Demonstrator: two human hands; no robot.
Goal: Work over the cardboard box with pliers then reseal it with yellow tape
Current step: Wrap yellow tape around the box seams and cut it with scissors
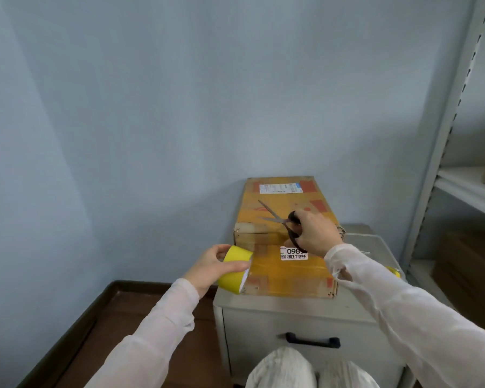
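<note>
A worn cardboard box (280,211) with labels and tape patches lies on a grey drawer cabinet (300,306). My left hand (210,266) grips a roll of yellow tape (234,271) at the box's front left corner. A strip of yellow tape (286,271) runs from the roll across the box's front face. My right hand (315,233) holds black-handled scissors (280,221) above the box top. The blades are spread open and point left and away. No pliers are in view.
A clear plastic bin (375,247) with something yellow inside stands right of the box. A metal shelf rack (459,175) rises at the right, with cardboard boxes on it. A blue wall is close behind. Wooden floor (118,329) lies to the left. My knees (286,371) are below.
</note>
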